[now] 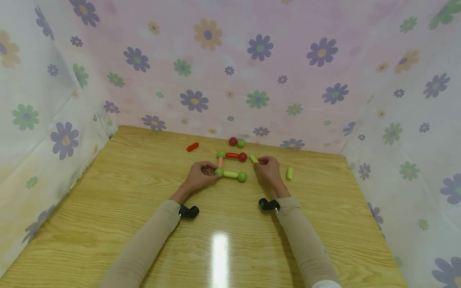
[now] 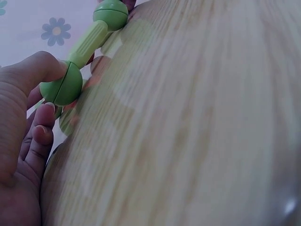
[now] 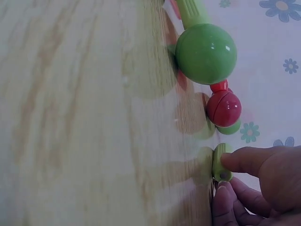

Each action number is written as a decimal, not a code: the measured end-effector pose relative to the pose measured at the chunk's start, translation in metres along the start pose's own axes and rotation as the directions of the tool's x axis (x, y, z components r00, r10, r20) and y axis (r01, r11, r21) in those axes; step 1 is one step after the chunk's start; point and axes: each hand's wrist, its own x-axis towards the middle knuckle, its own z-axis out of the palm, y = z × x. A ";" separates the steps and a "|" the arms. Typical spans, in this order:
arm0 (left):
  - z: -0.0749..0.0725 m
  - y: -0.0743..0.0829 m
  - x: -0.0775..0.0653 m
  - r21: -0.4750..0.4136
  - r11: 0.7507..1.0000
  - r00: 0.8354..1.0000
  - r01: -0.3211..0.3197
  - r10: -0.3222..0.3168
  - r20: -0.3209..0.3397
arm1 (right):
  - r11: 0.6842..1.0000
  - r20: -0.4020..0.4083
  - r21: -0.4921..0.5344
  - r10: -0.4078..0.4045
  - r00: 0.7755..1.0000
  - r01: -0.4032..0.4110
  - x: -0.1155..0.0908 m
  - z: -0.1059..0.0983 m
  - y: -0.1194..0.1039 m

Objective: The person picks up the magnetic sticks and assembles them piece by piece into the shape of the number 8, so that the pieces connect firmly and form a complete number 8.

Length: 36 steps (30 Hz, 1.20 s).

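Note:
On the table lies a joined shape of balls and rods: a green ball (image 1: 221, 154), a red rod (image 1: 232, 155) to a red ball (image 1: 243, 157), an orange rod (image 1: 220, 163) down to the near-left green ball (image 2: 62, 84), then a light-green rod (image 1: 231, 175) to another green ball (image 3: 206, 53). My left hand (image 1: 202, 175) pinches the near-left green ball between thumb and fingers. Between thumb and fingers of my right hand (image 1: 268, 169) is a loose light-green rod (image 3: 222, 162), just right of the red ball.
Behind the shape, a second red ball (image 1: 233, 141) sits beside a green ball (image 1: 241, 143). A loose red rod (image 1: 192, 147) lies at the back left. Another light-green rod (image 1: 289, 173) lies right of my right hand. Flowered cloth walls (image 1: 230, 80) border the table.

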 end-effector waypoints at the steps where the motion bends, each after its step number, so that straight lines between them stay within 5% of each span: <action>1: 0.000 0.000 0.000 -0.003 1.000 1.000 -0.001 0.001 0.000 | 1.000 -0.002 0.005 0.003 1.000 -0.003 0.000 0.000 0.001; 16: -0.003 -0.003 0.000 0.009 1.000 1.000 -0.008 0.008 -0.001 | 0.995 -0.053 0.095 0.017 0.998 -0.012 -0.006 0.005 0.002; 27: -0.001 -0.003 0.002 -0.009 1.000 1.000 -0.024 0.024 0.002 | 0.893 0.084 0.435 0.093 0.992 -0.120 -0.008 0.013 -0.005; 36: -0.002 -0.003 0.001 0.003 1.000 1.000 -0.028 0.028 0.004 | 0.917 0.192 0.378 0.055 0.980 -0.125 -0.021 0.016 -0.012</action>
